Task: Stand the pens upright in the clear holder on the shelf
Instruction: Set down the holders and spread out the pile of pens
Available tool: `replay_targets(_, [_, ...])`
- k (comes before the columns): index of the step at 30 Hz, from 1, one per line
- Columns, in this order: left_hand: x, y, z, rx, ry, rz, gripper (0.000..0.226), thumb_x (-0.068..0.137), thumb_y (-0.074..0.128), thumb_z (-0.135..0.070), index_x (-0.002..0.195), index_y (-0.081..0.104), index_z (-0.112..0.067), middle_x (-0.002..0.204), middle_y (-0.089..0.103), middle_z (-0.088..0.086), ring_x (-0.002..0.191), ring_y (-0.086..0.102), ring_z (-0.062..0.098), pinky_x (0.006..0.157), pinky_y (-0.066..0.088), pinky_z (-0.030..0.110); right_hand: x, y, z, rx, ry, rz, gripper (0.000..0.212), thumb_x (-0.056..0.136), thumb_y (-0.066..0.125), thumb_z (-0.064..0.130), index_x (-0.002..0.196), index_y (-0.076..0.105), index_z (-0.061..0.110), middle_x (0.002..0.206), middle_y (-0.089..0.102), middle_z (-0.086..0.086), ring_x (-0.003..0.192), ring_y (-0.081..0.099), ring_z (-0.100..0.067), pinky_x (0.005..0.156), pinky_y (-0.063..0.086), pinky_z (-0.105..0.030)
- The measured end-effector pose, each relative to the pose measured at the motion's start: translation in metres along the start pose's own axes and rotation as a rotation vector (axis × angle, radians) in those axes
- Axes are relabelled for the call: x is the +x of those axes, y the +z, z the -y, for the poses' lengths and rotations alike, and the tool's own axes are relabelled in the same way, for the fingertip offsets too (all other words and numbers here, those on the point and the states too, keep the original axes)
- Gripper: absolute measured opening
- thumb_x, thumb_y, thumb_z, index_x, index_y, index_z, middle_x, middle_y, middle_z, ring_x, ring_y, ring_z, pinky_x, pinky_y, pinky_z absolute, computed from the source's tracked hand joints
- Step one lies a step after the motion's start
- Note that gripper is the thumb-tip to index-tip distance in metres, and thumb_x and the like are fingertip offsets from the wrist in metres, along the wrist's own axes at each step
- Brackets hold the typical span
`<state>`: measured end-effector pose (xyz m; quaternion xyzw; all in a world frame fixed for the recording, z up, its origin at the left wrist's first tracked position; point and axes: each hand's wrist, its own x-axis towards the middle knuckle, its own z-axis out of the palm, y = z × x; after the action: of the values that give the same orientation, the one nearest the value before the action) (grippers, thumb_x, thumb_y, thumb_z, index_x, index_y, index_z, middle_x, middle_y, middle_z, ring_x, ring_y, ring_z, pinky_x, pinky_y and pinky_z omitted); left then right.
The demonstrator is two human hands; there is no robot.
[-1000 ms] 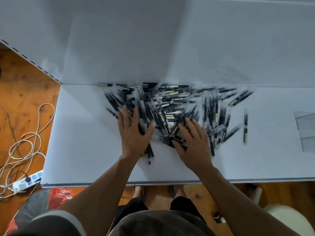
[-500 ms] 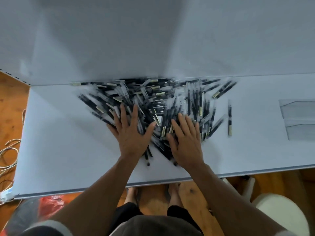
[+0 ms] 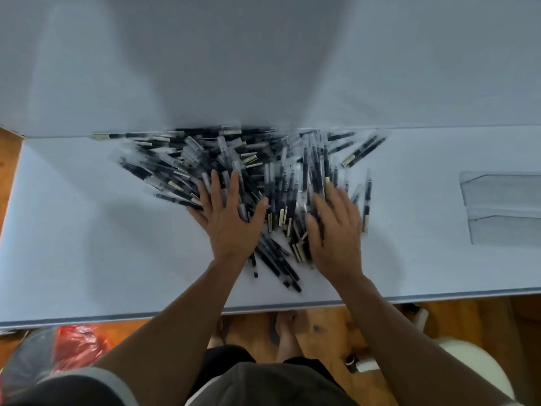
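Pens (image 3: 248, 165) lie in one loose heap on the white shelf (image 3: 87, 230), against its back wall. They are dark, in clear wrappers with pale ends, and too many and too blurred to count; there are certainly several dozen. They point every way and none stands upright. One pen (image 3: 366, 200) lies alone just right of the heap, and a pair (image 3: 363, 150) lies slanted at its upper right edge.

Two hands rest palm down on the near side of the heap. The left hand (image 3: 231, 224) has its fingers straight and spread wide, thumb out to the side, pressing on the pens and gripping none. The right hand (image 3: 336, 232) is blurred; its fingers look straight and closer together, flat on the pens, also holding nothing.

One clear holder (image 3: 503, 206) sits on the shelf well to the right, apart from the heap, with no pens in it; it shows two sections.

Below the shelf's edge are a wooden floor, two bare feet (image 3: 287, 326), one red bag (image 3: 79, 344) and one white stool (image 3: 480, 367).
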<state>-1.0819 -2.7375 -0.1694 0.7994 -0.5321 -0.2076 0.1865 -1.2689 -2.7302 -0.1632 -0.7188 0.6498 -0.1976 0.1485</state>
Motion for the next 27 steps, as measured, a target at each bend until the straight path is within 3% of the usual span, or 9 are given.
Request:
replay_targets(3, [-0.001, 0.005, -0.007, 0.004, -0.001, -0.002, 0.077, 0.087, 0.038, -0.071, 0.151, 0.011, -0.041, 0.162, -0.005, -0.004, 0.147, -0.018, 0.021, 0.114, -0.012, 0.059, 0.008, -0.01, -0.024, 0.022, 0.229, -0.086, 0.054, 0.098, 0.042, 0.042, 0.141, 0.047, 0.01, 0.156, 0.029, -0.018, 0.147, 0.021, -0.034, 0.117, 0.019, -0.056])
replay_targets(6, [-0.002, 0.01, -0.014, 0.007, -0.006, -0.002, 0.077, 0.086, 0.037, -0.072, 0.151, 0.011, -0.04, 0.162, -0.005, -0.004, 0.147, -0.017, 0.022, 0.114, -0.012, 0.059, 0.014, -0.013, -0.039, 0.076, 0.334, -0.005, 0.064, 0.096, 0.036, 0.049, 0.145, 0.042, 0.008, 0.158, 0.024, -0.02, 0.148, 0.016, -0.034, 0.117, 0.018, -0.057])
replay_targets(11, [-0.002, 0.02, -0.027, 0.006, -0.012, -0.014, 0.077, 0.086, 0.038, -0.071, 0.152, 0.013, -0.039, 0.162, -0.003, -0.003, 0.147, -0.017, 0.023, 0.113, -0.014, 0.06, 0.013, -0.009, -0.036, 0.211, 0.316, 0.024, 0.062, 0.098, 0.036, 0.046, 0.149, 0.035, 0.012, 0.161, 0.018, -0.012, 0.15, 0.009, -0.025, 0.122, 0.004, -0.048])
replay_targets(15, [-0.001, 0.029, -0.037, 0.007, -0.026, -0.017, 0.076, 0.087, 0.037, -0.072, 0.151, 0.011, -0.041, 0.162, -0.003, -0.003, 0.147, -0.017, 0.023, 0.112, -0.013, 0.062, 0.013, -0.01, -0.03, 0.335, 0.321, 0.01, 0.062, 0.098, 0.041, 0.046, 0.151, 0.032, 0.014, 0.162, 0.015, -0.009, 0.15, 0.008, -0.022, 0.122, 0.009, -0.048])
replay_targets(24, [-0.005, 0.048, -0.074, -0.092, -0.084, -0.05, 0.072, 0.09, 0.036, -0.066, 0.152, 0.015, -0.037, 0.162, -0.002, -0.003, 0.147, -0.018, 0.021, 0.115, -0.015, 0.055, 0.013, -0.005, -0.039, 0.147, 0.205, -0.006, 0.067, 0.097, 0.034, 0.052, 0.146, 0.041, 0.007, 0.159, 0.021, -0.019, 0.149, 0.011, -0.034, 0.119, 0.019, -0.052])
replay_targets(27, [-0.004, 0.054, -0.089, -0.067, -0.002, -0.051, 0.067, 0.093, 0.031, -0.061, 0.153, 0.016, -0.033, 0.163, -0.001, 0.0, 0.148, -0.016, 0.022, 0.117, -0.014, 0.049, 0.013, -0.005, -0.042, 0.119, 0.197, -0.006, 0.065, 0.098, 0.033, 0.051, 0.146, 0.041, 0.007, 0.158, 0.022, -0.019, 0.149, 0.011, -0.035, 0.12, 0.018, -0.051])
